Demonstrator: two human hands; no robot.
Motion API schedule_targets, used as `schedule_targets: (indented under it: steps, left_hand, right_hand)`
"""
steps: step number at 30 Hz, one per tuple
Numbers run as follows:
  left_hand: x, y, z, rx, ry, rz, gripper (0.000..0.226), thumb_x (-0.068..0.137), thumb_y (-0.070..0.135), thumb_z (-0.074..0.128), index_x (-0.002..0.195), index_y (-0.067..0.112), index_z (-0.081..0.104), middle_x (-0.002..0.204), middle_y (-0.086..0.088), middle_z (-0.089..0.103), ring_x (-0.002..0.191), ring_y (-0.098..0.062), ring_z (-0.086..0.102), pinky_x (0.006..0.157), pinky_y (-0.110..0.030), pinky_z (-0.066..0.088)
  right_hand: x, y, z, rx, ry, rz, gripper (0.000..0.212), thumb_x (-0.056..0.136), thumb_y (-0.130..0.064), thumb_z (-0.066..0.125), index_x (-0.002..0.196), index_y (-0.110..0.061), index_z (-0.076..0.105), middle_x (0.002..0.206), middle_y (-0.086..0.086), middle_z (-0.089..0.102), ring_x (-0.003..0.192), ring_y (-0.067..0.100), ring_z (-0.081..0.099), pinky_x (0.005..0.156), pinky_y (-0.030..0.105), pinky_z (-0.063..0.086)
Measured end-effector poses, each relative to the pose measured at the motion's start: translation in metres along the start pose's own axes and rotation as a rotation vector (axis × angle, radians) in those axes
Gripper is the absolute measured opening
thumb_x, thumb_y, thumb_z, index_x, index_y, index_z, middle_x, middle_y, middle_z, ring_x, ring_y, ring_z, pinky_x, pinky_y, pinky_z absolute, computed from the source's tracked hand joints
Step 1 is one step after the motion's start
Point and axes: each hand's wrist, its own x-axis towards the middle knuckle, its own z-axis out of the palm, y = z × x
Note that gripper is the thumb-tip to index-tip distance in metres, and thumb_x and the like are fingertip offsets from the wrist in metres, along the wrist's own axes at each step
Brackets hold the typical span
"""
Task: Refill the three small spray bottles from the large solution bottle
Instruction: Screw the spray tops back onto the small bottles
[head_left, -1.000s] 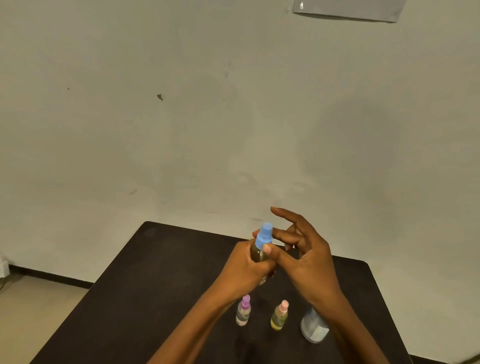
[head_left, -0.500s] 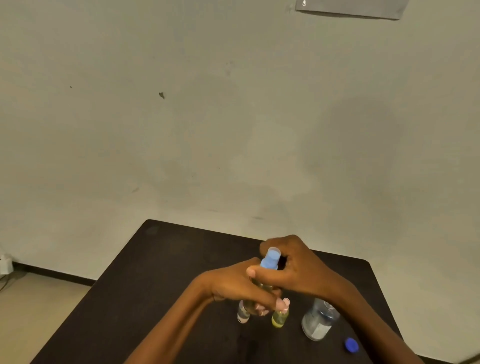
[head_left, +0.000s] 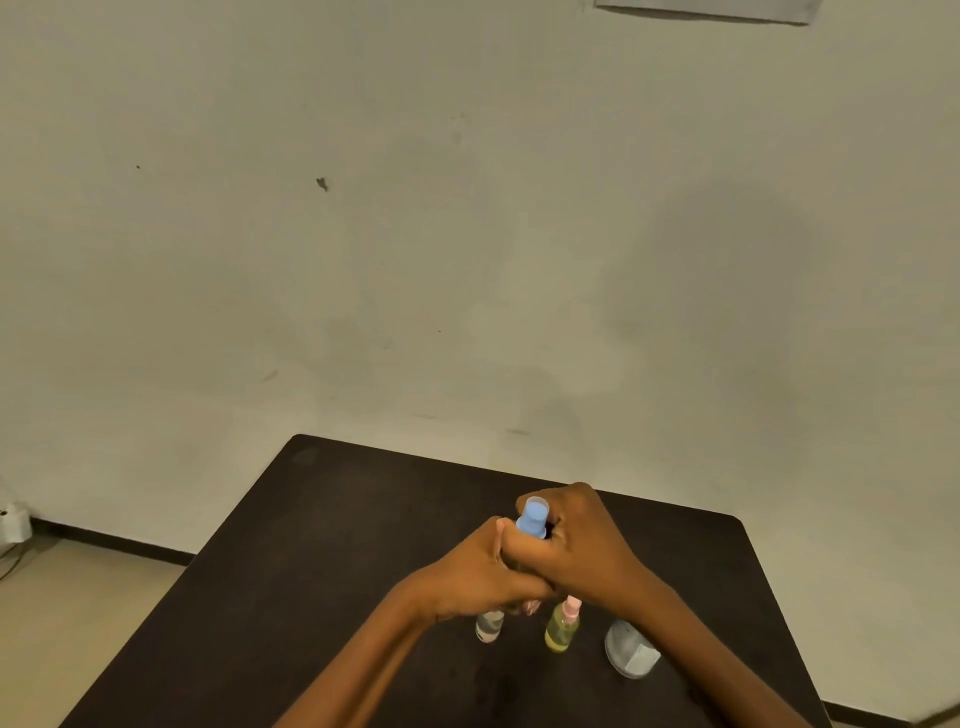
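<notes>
Still gripping blue-capped small spray bottle (head_left: 532, 517) in left hand (head_left: 480, 577) and right hand (head_left: 584, 545), now part-hiding large clear bottle (head_left: 626, 656) behind right forearm (head_left: 691, 623); nearby, pink-capped yellow bottle (head_left: 561, 630), half-hidden clear small bottle (head_left: 489, 627).

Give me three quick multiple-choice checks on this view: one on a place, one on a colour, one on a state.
1. Where is the pink-capped bottle?
A. Standing on the table, between the half-hidden small bottle and the large bottle
B. In a hand
C. On the floor

2. What colour is the cap of the held bottle?
A. Pink
B. Blue
C. Green

3. How is the held bottle?
A. Lying on the table
B. Gripped by the left hand and the right hand, above the table
C. Standing free

Answers: 1 A, it stands upright between those two. 2 B, a blue cap sticks up between the hands. 3 B, fingers of both hands curl round it above the tabletop.
</notes>
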Motion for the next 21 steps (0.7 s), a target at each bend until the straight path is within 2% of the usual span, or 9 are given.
schedule_targets:
  steps: [2,4,7,9,12,14,16,18,21]
  left_hand:
    - [0.002,-0.005,-0.001,0.017,0.021,-0.005,0.012,0.071,0.005,0.054,0.080,0.010,0.060,0.071,-0.008,0.057,0.071,-0.021,0.055,0.067,-0.027,0.048]
    - [0.002,-0.009,-0.002,0.026,0.030,-0.006,0.015,0.072,0.003,0.054,0.086,0.003,0.059,0.076,-0.015,0.056,0.074,-0.026,0.055,0.069,-0.032,0.047]
    - [0.003,-0.013,-0.004,0.006,0.050,-0.008,0.012,0.079,0.000,0.058,0.085,0.010,0.060,0.077,-0.007,0.060,0.075,-0.020,0.060,0.072,-0.030,0.050]
    - [0.005,-0.018,-0.007,-0.024,0.060,-0.005,0.018,0.082,0.004,0.062,0.099,0.012,0.062,0.091,-0.005,0.066,0.088,-0.016,0.066,0.083,-0.027,0.053]
    - [0.005,-0.032,-0.014,-0.040,0.107,0.014,0.042,0.079,0.014,0.070,0.117,0.017,0.054,0.111,-0.002,0.064,0.106,-0.019,0.062,0.089,-0.029,0.052]
    - [0.002,-0.045,-0.018,0.052,0.266,0.015,0.044,0.075,0.019,0.074,0.113,0.025,0.053,0.110,0.002,0.062,0.103,-0.017,0.062,0.087,-0.027,0.053]
    - [-0.001,-0.059,-0.022,0.165,0.414,0.008,0.036,0.071,0.023,0.077,0.100,0.029,0.057,0.102,0.002,0.062,0.094,-0.015,0.062,0.082,-0.026,0.054]
    - [-0.001,-0.075,-0.024,0.229,0.499,-0.007,0.030,0.070,0.023,0.078,0.092,0.029,0.058,0.093,0.003,0.061,0.085,-0.012,0.061,0.074,-0.019,0.052]
    - [-0.003,-0.107,-0.028,0.243,0.603,-0.089,0.028,0.071,0.020,0.077,0.094,0.020,0.061,0.087,0.005,0.060,0.080,-0.010,0.059,0.066,-0.010,0.047]
  right_hand:
    - [0.000,0.003,0.005,0.007,0.022,0.018,0.034,0.070,-0.049,0.044,0.041,-0.034,0.034,0.039,-0.017,0.039,0.047,0.007,0.047,0.049,0.014,0.034]
    - [0.001,0.006,0.007,-0.002,0.014,0.028,0.033,0.070,-0.050,0.043,0.042,-0.035,0.033,0.039,-0.015,0.039,0.046,0.007,0.045,0.049,0.014,0.033]
    - [0.006,0.013,0.005,-0.085,-0.079,0.024,0.032,0.069,-0.054,0.040,0.046,-0.033,0.032,0.042,-0.013,0.036,0.046,0.007,0.041,0.051,0.015,0.030]
    - [0.011,0.018,0.003,-0.135,-0.155,0.023,0.032,0.070,-0.056,0.039,0.049,-0.033,0.035,0.046,-0.014,0.037,0.047,0.004,0.043,0.052,0.013,0.031]
    - [0.016,0.025,0.007,-0.188,-0.211,0.041,0.031,0.075,-0.049,0.043,0.062,-0.022,0.050,0.056,-0.011,0.047,0.052,0.004,0.044,0.057,0.015,0.034]
    - [0.018,0.030,0.014,-0.183,-0.216,0.088,0.039,0.073,-0.056,0.040,0.068,-0.020,0.055,0.060,-0.008,0.052,0.056,0.004,0.046,0.061,0.020,0.039]
    - [0.018,0.035,0.024,-0.183,-0.223,0.121,0.044,0.067,-0.064,0.034,0.065,-0.024,0.051,0.059,-0.011,0.049,0.056,0.004,0.045,0.061,0.019,0.038]
    - [0.018,0.042,0.034,-0.167,-0.257,0.141,0.037,0.070,-0.067,0.047,0.063,-0.031,0.046,0.059,-0.016,0.046,0.056,0.003,0.044,0.058,0.015,0.034]
    - [0.016,0.056,0.045,-0.106,-0.352,0.253,0.034,0.074,-0.055,0.067,0.079,-0.026,0.050,0.067,-0.012,0.050,0.060,0.005,0.044,0.059,0.019,0.037]
